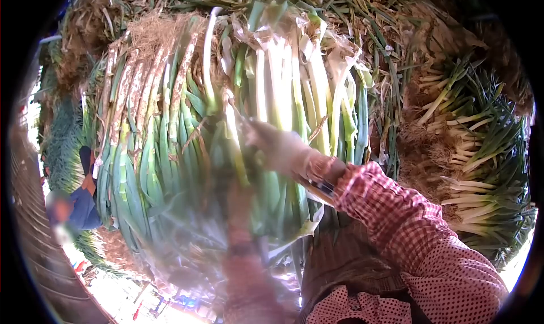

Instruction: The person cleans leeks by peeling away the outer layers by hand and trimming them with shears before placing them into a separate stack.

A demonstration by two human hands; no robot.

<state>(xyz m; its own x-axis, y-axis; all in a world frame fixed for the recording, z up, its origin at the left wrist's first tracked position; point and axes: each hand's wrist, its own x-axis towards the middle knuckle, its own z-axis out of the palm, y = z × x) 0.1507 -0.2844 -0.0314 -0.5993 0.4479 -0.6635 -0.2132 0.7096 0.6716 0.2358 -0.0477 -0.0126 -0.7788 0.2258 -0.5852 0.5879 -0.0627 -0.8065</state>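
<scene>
A single green onion (233, 132) stands out in front of the pile, roots end up. My left hand (240, 202), badly blurred, is at its lower leafy part and appears closed around it. My right hand (275, 145) reaches in from the right, its fingertips beside the stalk's upper part; motion smears the fingers, so their grip cannot be made out. Left of my hands lie unpeeled green onions (127, 103) with brown, dirty skins and tangled roots. Behind and right of my hands lie green onions with clean white stalks (277, 80), loose pale skins at their tops.
More green onions (470, 154) are heaped along the right side, roots facing inward. Stripped leaves and skins (374, 23) cover the back. At the far left, a person in blue (82, 208) is near another green heap (62, 148). Clear plastic (187, 267) hangs at the front.
</scene>
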